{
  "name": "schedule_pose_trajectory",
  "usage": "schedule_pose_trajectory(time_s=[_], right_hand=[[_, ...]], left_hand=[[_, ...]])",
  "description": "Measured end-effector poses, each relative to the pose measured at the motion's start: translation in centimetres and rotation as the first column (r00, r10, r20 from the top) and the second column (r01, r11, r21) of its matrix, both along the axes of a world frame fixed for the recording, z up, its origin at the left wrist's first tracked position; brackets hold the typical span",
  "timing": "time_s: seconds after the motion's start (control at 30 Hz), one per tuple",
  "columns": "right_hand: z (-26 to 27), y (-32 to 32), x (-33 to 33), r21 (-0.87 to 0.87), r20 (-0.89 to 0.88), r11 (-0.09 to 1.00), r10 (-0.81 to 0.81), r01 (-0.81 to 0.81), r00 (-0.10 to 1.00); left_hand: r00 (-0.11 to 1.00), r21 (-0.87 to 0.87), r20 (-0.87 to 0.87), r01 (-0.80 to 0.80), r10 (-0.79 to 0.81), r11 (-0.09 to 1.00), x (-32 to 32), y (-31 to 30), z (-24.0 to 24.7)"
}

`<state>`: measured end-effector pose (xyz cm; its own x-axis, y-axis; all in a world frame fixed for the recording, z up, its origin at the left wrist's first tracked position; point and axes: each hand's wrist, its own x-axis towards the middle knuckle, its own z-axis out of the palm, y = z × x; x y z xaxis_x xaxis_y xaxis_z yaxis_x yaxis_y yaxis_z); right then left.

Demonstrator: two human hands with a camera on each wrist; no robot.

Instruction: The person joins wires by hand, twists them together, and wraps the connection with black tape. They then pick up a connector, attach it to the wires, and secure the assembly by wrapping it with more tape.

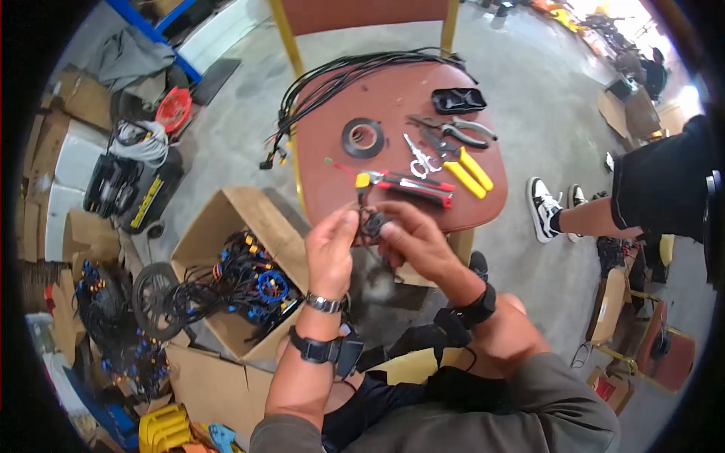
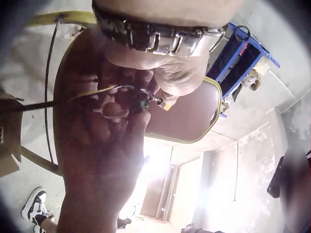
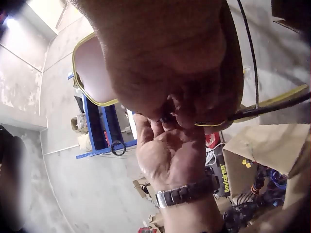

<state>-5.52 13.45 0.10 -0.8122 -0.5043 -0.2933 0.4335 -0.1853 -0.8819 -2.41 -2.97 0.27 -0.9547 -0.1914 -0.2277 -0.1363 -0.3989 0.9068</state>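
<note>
Over the near edge of the red chair seat [image 1: 325,192], both hands meet at a small black part on a cable [image 1: 373,224]. My right hand [image 1: 420,243] pinches the black part between thumb and fingers. Thin wires at the cable's end are pinched by my left hand [image 1: 331,243], just left of it. A yellow connector [image 1: 363,180] sticks up beyond the fingertips. In the left wrist view, a yellow wire [image 2: 92,93] runs from a black cable sheath [image 2: 34,105] towards the fingers. Fingers hide much of the part in the right wrist view.
On the seat lie black tape [image 1: 352,149], scissors [image 1: 418,160], a red-and-black tool [image 1: 415,189], yellow-handled pliers [image 1: 473,175], grey-handled pliers [image 1: 468,136], a black tray [image 1: 458,90] and bundled black cables [image 1: 317,84]. A cardboard box [image 1: 208,241] of wiring stands left; another person's shoe [image 1: 541,208] is right.
</note>
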Motion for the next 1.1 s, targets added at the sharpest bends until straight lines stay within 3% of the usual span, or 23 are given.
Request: schedule_pose_trajectory(time_s=[0.1, 0.3, 0.43, 0.53, 0.83, 0.93, 1.03, 1.1], right_hand=[[0.2, 0.3, -0.4, -0.028, 0.001, 0.998, -0.050, 0.050, 0.999], [-0.9, 0.8, -1.0, -0.183, 0.095, 0.980, -0.062, 0.078, 0.994], [-1.0, 0.7, -1.3, -0.288, 0.124, 0.954, -0.049, 0.084, 0.991], [-0.6, 0.4, -1.3, -0.280, 0.154, 0.952, -0.081, 0.122, 0.985], [-1.2, 0.2, -1.6, -0.169, -0.075, 0.978, -0.137, 0.122, 0.988], [-1.3, 0.1, -1.5, -0.131, -0.148, 0.975, -0.196, 0.177, 0.969], [-0.7, 0.6, -1.6, -0.074, -0.116, 0.984, -0.173, 0.165, 0.978], [-0.6, 0.7, -1.8, -0.086, -0.098, 0.981, -0.182, 0.174, 0.978]], left_hand=[[1.000, -0.038, -0.002, 0.013, -0.013, 0.999, 0.1, -0.1, -0.4], [0.972, -0.133, 0.082, 0.231, -0.222, 0.964, 0.5, -0.4, -0.7], [0.975, -0.082, 0.087, 0.212, -0.205, 0.974, 0.3, -0.2, -0.5], [0.985, -0.136, 0.077, 0.162, -0.153, 0.977, 0.5, -0.3, -0.9], [0.985, -0.149, 0.003, 0.170, -0.172, 0.974, 0.8, -0.5, -0.8], [0.986, -0.059, 0.030, 0.167, -0.165, 0.984, 0.9, 0.0, -0.5], [0.970, 0.007, 0.030, 0.240, -0.240, 0.971, 0.7, 0.0, -0.4], [0.979, 0.020, 0.015, 0.204, -0.205, 0.979, 0.7, 0.7, 0.3]])
